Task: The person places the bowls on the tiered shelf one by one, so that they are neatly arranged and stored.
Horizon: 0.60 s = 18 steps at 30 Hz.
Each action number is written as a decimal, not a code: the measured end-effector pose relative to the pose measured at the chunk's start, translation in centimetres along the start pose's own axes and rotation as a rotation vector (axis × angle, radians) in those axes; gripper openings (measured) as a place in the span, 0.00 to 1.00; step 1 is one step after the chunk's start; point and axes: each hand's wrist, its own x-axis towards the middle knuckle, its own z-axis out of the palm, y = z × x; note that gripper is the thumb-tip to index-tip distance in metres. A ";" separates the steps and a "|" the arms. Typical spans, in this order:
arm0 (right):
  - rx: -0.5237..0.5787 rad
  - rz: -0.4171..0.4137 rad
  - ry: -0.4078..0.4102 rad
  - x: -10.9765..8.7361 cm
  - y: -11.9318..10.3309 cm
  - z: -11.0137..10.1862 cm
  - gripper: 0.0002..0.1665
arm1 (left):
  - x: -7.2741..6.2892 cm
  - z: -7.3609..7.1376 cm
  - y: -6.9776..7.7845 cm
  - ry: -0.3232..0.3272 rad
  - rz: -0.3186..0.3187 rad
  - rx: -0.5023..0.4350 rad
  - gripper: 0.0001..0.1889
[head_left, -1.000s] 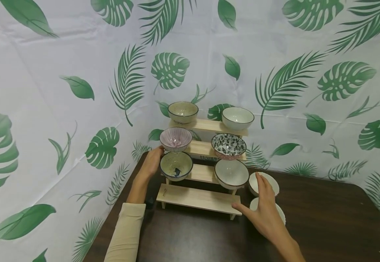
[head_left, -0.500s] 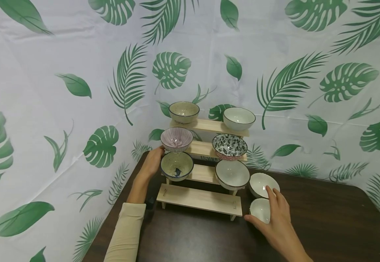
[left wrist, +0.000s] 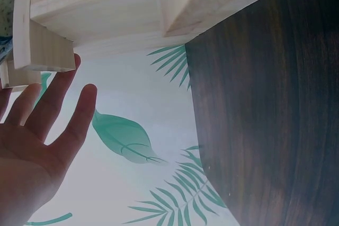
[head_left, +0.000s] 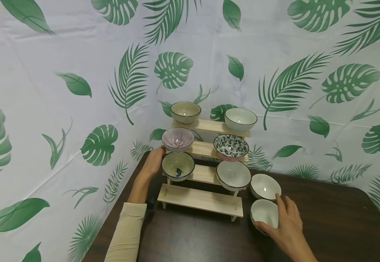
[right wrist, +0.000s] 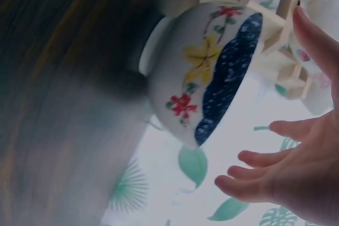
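Observation:
My left hand point(head_left: 151, 164) is at the left side of a tiered wooden stand point(head_left: 199, 199). In the left wrist view its fingers stretch up, one fingertip right at the stand's wooden end point(left wrist: 45, 46). My right hand point(head_left: 287, 223) spreads thumb and fingers over the nearer of two white-lined bowls point(head_left: 264, 214) on the table, right of the stand. The right wrist view shows a white bowl point(right wrist: 185, 67) with red and yellow flowers and a dark blue band, the fingers spread apart from it. The farther bowl point(head_left: 265, 186) stands just behind.
Bowls stand in pairs on the upper three tiers: beige point(head_left: 185, 112) and pale point(head_left: 240, 119), purple-striped point(head_left: 177, 139) and black-floral point(head_left: 230, 145), blue-rimmed point(head_left: 178, 166) and white point(head_left: 233, 175). The lowest tier is bare wood. A leaf-printed cloth point(head_left: 203, 72) hangs behind the dark table point(head_left: 334, 218).
My right hand has moved right and down from over the two table bowls to the nearer bowl's right side, uncovering more of both. My left hand stays at the stand.

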 end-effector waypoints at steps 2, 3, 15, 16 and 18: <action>-0.010 0.027 -0.035 0.0 0.3 0.0 0.73 | 0.0 0.0 0.1 -0.006 0.003 0.001 0.27; -0.013 0.033 -0.047 0.0 0.5 0.0 0.73 | 0.0 0.0 0.1 -0.009 0.005 0.000 0.27; 0.057 0.062 -0.223 0.2 1.8 1.0 0.75 | 0.0 0.0 0.2 -0.006 0.000 -0.008 0.28; 0.062 0.062 -0.234 0.2 1.8 1.1 0.75 | 0.0 0.0 0.2 -0.005 -0.001 -0.007 0.28; 0.073 0.065 -0.250 0.2 1.8 1.3 0.76 | 0.0 0.0 0.2 -0.005 -0.003 -0.006 0.28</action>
